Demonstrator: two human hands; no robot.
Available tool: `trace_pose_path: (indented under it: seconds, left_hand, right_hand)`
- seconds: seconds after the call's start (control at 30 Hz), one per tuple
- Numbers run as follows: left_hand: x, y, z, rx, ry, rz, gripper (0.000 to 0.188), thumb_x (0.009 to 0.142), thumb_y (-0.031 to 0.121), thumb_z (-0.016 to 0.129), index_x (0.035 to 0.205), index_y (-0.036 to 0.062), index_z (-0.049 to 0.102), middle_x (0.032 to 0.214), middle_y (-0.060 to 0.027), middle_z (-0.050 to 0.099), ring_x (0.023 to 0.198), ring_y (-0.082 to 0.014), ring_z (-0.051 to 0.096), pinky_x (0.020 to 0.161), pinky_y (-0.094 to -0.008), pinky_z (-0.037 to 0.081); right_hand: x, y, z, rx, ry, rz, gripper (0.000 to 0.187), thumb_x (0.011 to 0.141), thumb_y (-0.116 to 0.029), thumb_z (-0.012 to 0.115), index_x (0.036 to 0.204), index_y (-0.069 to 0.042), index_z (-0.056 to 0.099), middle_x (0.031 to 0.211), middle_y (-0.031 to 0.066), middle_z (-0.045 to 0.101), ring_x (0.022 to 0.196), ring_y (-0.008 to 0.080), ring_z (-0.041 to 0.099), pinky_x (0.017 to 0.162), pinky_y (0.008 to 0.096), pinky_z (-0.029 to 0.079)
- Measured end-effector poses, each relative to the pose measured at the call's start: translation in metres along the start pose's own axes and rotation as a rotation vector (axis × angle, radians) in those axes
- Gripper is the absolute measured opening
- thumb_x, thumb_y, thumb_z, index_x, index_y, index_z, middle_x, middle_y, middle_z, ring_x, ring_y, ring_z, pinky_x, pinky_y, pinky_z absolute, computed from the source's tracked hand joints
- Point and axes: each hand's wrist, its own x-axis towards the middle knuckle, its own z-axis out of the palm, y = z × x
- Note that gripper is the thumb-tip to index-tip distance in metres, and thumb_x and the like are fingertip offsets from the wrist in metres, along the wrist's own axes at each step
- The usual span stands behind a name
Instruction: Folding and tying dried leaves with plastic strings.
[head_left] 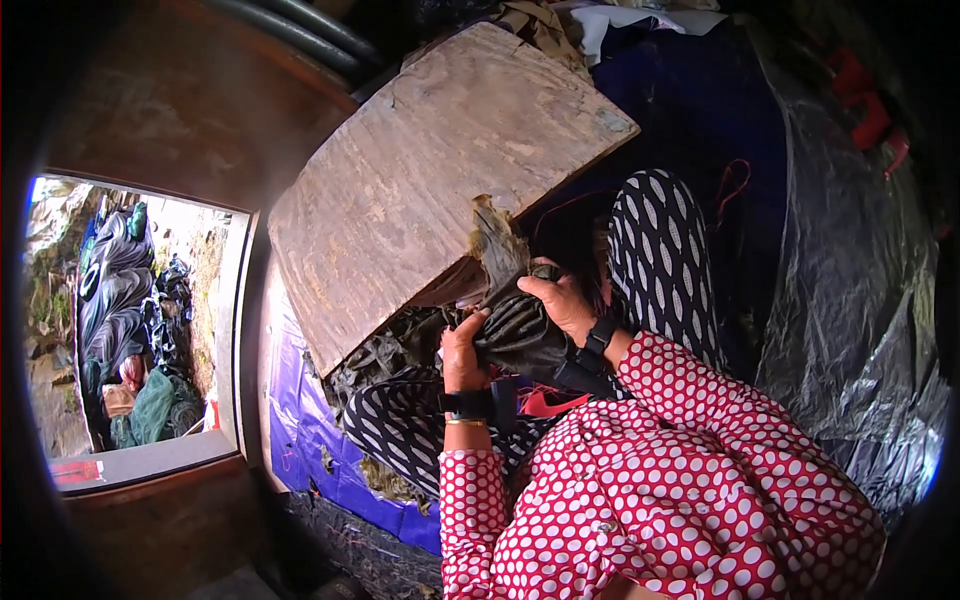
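Observation:
My left hand and my right hand are both closed on a dark, crumpled leaf-like sheet above my lap. Its upper end is ragged and yellowish brown, reaching over the near edge of a worn plywood board. The thumbs show, but most of the other fingers are hidden. Whether the sheet is dried leaf or cloth I cannot tell. More dark wrinkled material lies between the board and my left leg.
Purple sheeting lies left of my legs, and clear plastic sheeting covers the right side. An opening at left shows stuffed bags outside. Dark pipes run along the top. A red thing lies in my lap.

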Motion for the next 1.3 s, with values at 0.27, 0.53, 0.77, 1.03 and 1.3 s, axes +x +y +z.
trace_pose_path:
  seconds: [0.27,0.53,0.77,1.03,1.3]
  left_hand:
    - [-0.003,0.002,0.005,-0.171,-0.05,0.101,0.024,0.078,0.008,0.06,0.1,0.0012,0.062,0.088,-0.008,0.066,0.072,-0.0213,0.065,0.064,-0.0328,0.054]
    - [-0.005,0.013,0.01,0.161,-0.069,-0.065,0.016,0.08,0.01,0.065,0.095,0.0044,0.064,0.089,-0.007,0.067,0.072,-0.0184,0.065,0.061,-0.0314,0.054]
    - [0.001,0.003,0.0,0.162,-0.09,0.2,0.014,0.08,0.006,0.063,0.093,0.0023,0.064,0.092,-0.0057,0.064,0.084,-0.0137,0.061,0.077,-0.028,0.049]
    - [-0.006,0.01,0.007,0.198,-0.101,-0.01,0.019,0.081,0.01,0.067,0.099,0.0023,0.065,0.091,-0.0031,0.065,0.083,-0.0124,0.061,0.075,-0.0275,0.049]
    - [-0.008,0.011,0.006,0.363,-0.123,0.241,0.01,0.078,0.005,0.065,0.088,0.0025,0.065,0.084,-0.0009,0.062,0.078,-0.0101,0.057,0.073,-0.0238,0.045]
  right_hand:
    - [-0.004,-0.031,0.008,0.039,0.022,0.104,0.015,0.081,-0.014,0.063,0.091,-0.004,0.065,0.085,-0.0025,0.062,0.078,0.0073,0.055,0.074,0.0234,0.044]
    - [-0.002,-0.011,0.006,0.114,-0.007,0.019,0.018,0.084,-0.018,0.064,0.093,-0.003,0.067,0.089,-0.0009,0.065,0.08,0.0096,0.058,0.077,0.0267,0.047]
    - [-0.004,-0.022,0.012,0.132,0.084,0.008,0.019,0.086,-0.017,0.061,0.096,-0.002,0.065,0.086,-0.0016,0.065,0.077,0.0083,0.057,0.074,0.0255,0.047]
    - [-0.002,-0.006,0.004,-0.001,-0.12,0.033,0.017,0.084,-0.015,0.061,0.093,-0.001,0.064,0.086,0.0023,0.067,0.079,0.012,0.061,0.073,0.0283,0.048]
    - [-0.004,-0.028,0.007,-0.344,-0.137,-0.352,0.025,0.074,0.005,0.05,0.097,0.002,0.062,0.095,0.0143,0.063,0.101,0.0277,0.06,0.087,0.0331,0.047]
